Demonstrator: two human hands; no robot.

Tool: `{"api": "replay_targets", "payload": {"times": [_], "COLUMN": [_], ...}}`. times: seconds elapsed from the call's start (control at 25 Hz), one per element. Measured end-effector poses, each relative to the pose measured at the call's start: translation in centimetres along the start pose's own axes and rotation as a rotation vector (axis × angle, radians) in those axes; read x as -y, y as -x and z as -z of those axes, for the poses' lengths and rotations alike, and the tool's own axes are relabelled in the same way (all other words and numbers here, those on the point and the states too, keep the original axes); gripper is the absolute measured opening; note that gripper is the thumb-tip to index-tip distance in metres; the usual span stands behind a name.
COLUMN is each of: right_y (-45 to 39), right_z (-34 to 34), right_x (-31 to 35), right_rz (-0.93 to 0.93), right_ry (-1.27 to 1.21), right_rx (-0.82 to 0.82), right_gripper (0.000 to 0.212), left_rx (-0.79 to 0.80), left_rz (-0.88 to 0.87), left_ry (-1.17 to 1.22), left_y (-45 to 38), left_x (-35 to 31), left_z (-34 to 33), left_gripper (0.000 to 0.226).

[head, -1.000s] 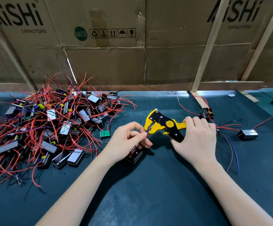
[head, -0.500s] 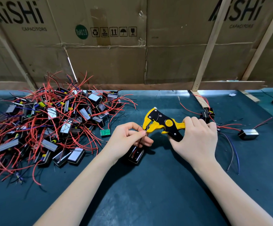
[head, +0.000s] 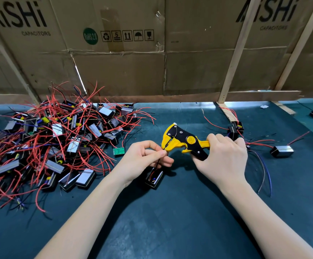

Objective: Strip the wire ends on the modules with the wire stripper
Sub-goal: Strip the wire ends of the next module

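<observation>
My right hand (head: 224,157) grips the handles of the yellow and black wire stripper (head: 182,142), whose jaws point left. My left hand (head: 145,158) pinches a thin black wire (head: 159,161) between thumb and forefinger and holds its end at the stripper's jaws. That wire runs down to a small black module (head: 154,177) lying on the dark mat just below my left hand. Whether the jaws bite the wire is too small to tell.
A large heap of modules with red wires (head: 45,144) fills the left of the mat. A green connector (head: 118,151) lies at its edge. A few modules (head: 281,151) with loose wires lie on the right. Cardboard walls (head: 124,71) with wooden struts stand behind.
Both hands and the stripper have lifted slightly. My left hand has brought the wire end up to the jaws; the module stays on the mat.
</observation>
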State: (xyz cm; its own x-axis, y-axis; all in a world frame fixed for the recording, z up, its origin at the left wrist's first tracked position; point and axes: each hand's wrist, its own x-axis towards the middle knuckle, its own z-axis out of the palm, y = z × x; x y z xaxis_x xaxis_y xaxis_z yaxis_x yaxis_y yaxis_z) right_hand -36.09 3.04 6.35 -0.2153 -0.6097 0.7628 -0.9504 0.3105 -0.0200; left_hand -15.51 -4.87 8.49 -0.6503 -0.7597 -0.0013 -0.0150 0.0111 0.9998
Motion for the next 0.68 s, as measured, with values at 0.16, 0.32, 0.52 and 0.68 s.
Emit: {"api": "replay_targets", "payload": {"times": [0.16,0.32,0.52,0.68], "right_y": [-0.06,0.06,0.01,-0.01], "right_z": [0.01,0.01,0.01,0.19], "right_x": [-0.07,-0.12,-0.07,0.06], "right_rz": [0.013,0.014,0.019,0.001], "right_ry": [0.02,0.009,-0.004,-0.02], "right_rx": [-0.004,0.005,0.028,0.079], "right_gripper": [0.043,0.043,0.046,0.051], "left_rx": [0.009,0.019,0.033,0.045], "left_rz": [0.006,0.006,0.008,0.008], "left_ry": [0.003,-0.013,-0.022,-0.04], "left_y": [0.0,-0.05,-0.06,-0.05], "left_x": [0.03,0.1,0.16,0.12], "left_z": [0.02,0.15,0.32,0.4], "left_gripper": [0.012,0.013,0.013,0.012]}}
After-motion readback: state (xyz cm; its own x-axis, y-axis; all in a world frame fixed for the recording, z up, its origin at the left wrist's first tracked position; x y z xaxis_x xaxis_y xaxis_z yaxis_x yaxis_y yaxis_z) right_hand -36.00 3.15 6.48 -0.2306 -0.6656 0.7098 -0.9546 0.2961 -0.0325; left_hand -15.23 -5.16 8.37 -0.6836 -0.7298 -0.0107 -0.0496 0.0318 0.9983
